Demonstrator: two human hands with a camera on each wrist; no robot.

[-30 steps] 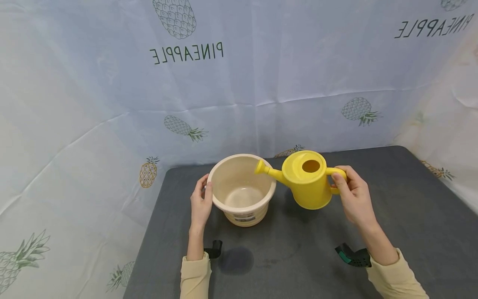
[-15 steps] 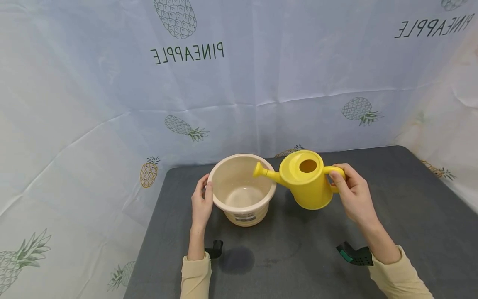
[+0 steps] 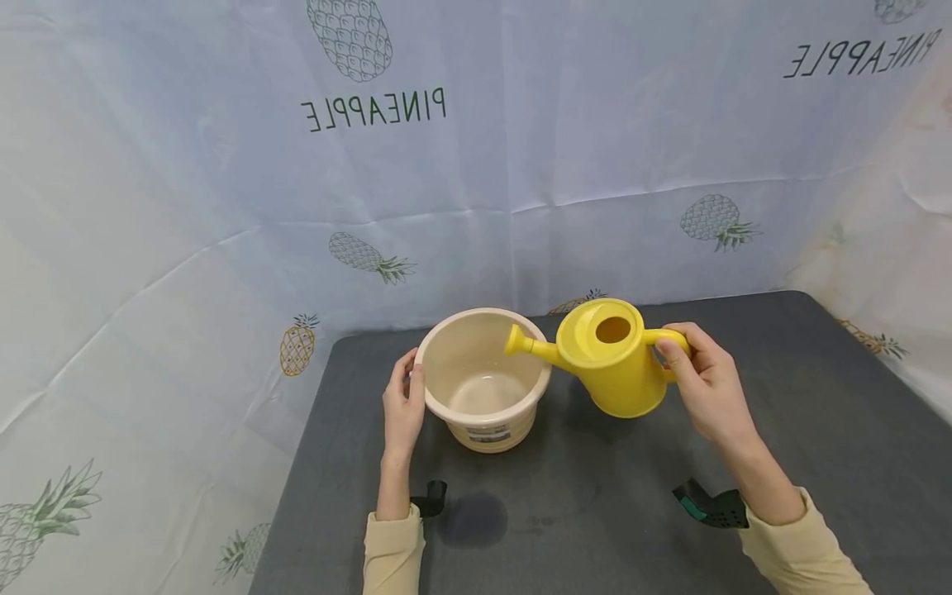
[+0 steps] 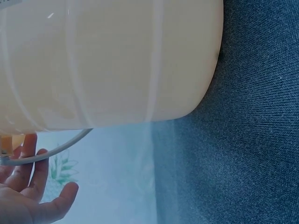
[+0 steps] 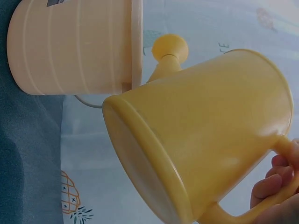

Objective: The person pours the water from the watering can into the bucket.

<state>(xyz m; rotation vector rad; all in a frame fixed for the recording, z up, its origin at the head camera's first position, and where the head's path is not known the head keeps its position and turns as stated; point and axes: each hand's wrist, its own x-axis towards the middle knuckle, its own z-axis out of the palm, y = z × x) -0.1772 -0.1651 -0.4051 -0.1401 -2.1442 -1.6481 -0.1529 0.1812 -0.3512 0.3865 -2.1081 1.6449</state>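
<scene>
Yellow watering can [image 3: 613, 359], tilted over beige bucket [image 3: 482, 376], gripped by right hand [image 3: 702, 382].

The backdrop cloth [image 3: 223, 207] behind the table carries the word "PINEAPPLE", printed in thin dark capitals and reading mirrored from here. It appears once at the far left-centre [image 3: 373, 107], below a line-drawn pineapple, and once at the far right top corner [image 3: 861, 54], slanted upward. The cream bucket [image 3: 483, 378] has a small label [image 3: 491, 432] low on its near side, too small to read.
</scene>
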